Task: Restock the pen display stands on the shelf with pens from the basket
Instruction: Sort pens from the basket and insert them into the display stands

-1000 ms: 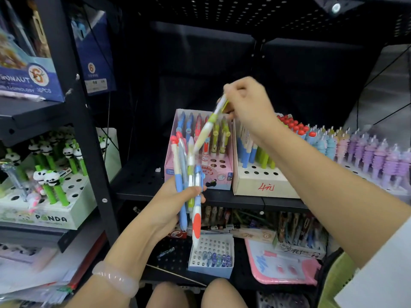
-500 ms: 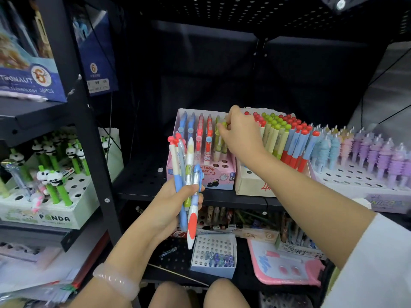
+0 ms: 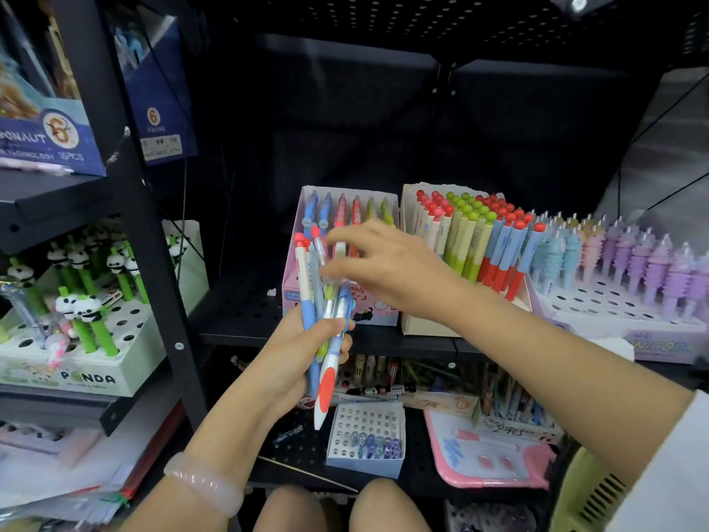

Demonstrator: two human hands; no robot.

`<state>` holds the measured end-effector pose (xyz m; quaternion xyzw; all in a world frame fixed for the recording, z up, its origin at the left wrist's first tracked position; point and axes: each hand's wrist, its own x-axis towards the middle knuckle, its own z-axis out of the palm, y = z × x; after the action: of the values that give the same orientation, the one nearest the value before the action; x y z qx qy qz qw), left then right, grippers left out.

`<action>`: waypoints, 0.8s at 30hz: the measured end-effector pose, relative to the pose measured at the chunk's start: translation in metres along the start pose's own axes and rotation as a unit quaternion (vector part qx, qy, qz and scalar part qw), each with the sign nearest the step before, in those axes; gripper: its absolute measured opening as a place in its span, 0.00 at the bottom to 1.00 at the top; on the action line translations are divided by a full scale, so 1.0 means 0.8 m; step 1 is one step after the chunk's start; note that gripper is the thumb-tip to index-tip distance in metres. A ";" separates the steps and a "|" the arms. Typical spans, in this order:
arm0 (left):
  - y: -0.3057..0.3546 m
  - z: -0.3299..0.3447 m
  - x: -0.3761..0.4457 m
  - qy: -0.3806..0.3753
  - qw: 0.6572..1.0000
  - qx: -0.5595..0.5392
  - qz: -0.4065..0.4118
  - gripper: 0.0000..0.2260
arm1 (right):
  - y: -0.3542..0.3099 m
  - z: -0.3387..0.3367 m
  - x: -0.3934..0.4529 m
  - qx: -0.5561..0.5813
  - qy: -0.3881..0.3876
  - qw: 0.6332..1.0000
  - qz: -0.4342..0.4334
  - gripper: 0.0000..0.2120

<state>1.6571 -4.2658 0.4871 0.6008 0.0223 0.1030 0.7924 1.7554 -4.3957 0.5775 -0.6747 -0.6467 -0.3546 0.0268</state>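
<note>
Black perforated shelving fills the bay, with a yellow-green basket just showing at the lower right edge, nearest the onlooker. Next out, the person's left hand grips a bundle of pens, fingers and thumb curled round the barrels. The bundle stands near upright, long axis vertical, tops up, tips hanging below the fist. The right hand reaches across from the right and sits at the upper ends of the bundle; its thumb and fingertips appear to close on a clear-topped pen there, though blur prevents confirming a firm pinch. The pens thus lie directly below and left of the right fingers. Farther back, the pink display stand stands on the shelf immediately behind the bundle, with the cream stand touching its right side. Judgement: the right hand is nearer both stands, so a selected pen needs lifting straight up, then carrying back.
</note>
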 end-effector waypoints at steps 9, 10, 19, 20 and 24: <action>0.011 0.010 -0.001 0.001 1.000 -0.008 -0.001 0.03 | 0.011 -0.005 0.005 -0.044 -0.044 0.997 -0.038 0.17; 0.012 0.010 0.000 0.002 1.000 -0.012 -0.002 0.03 | 0.011 -0.005 0.005 -0.048 -0.047 0.997 -0.023 0.18; 0.007 0.001 -0.008 0.010 1.000 -0.019 -0.013 0.04 | 0.022 -0.005 0.011 0.095 0.077 0.948 0.295 0.05; 0.008 0.000 -0.007 0.016 0.999 -0.025 -0.013 0.04 | 0.020 0.000 0.011 0.142 0.071 0.925 0.346 0.07; 0.009 -0.003 -0.006 0.017 0.999 -0.028 -0.012 0.04 | 0.014 0.025 -0.002 0.187 0.006 0.867 0.461 0.04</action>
<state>1.6512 -4.2623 0.4931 0.5766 0.0402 0.1044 0.8094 1.7741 -4.3886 0.5667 -0.8764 -0.3160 -0.1779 0.3168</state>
